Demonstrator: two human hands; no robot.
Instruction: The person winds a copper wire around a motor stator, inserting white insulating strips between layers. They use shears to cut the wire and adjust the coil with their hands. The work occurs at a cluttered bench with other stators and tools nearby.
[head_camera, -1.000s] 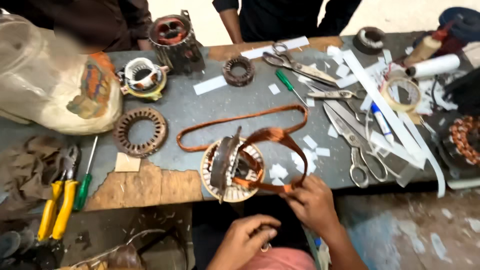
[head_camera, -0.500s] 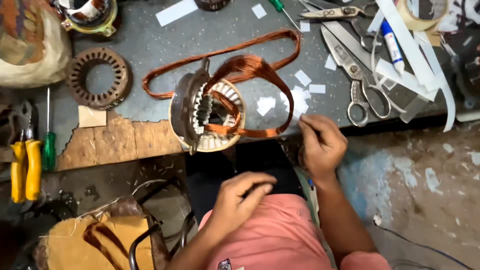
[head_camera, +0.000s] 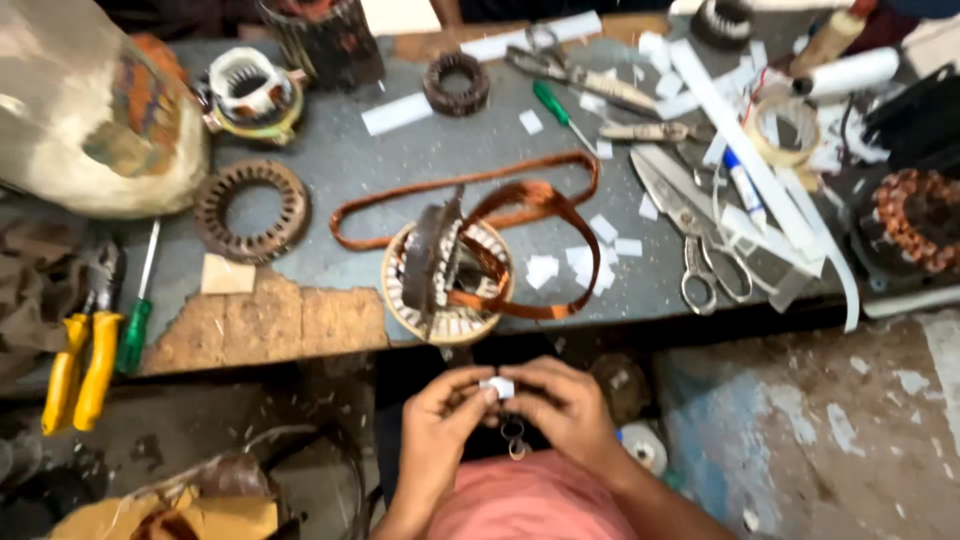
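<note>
Head view, left hand: my left hand (head_camera: 437, 425) is pinched on one side of a small white paper slip (head_camera: 497, 386), thumb and fingertips closed on it.
Head view, right hand: my right hand (head_camera: 565, 410) grips the other side of the same slip, fingers curled in; both hands meet over my lap, below the bench edge.
Slip: it sits between my fingertips, well apart from the loose white slips (head_camera: 585, 262) lying on the grey bench (head_camera: 350, 170).
Stator: the stator core (head_camera: 447, 270) stands at the bench edge just above my hands, with copper winding loops (head_camera: 520, 215) draped through and over it.
Nearby: scissors (head_camera: 690, 225) lie to the right, yellow-handled pliers (head_camera: 80, 355) and a green screwdriver (head_camera: 135, 320) to the left.
Doing it well: I judge a crisp, even fold wants thumbs pressing square along one line.
</note>
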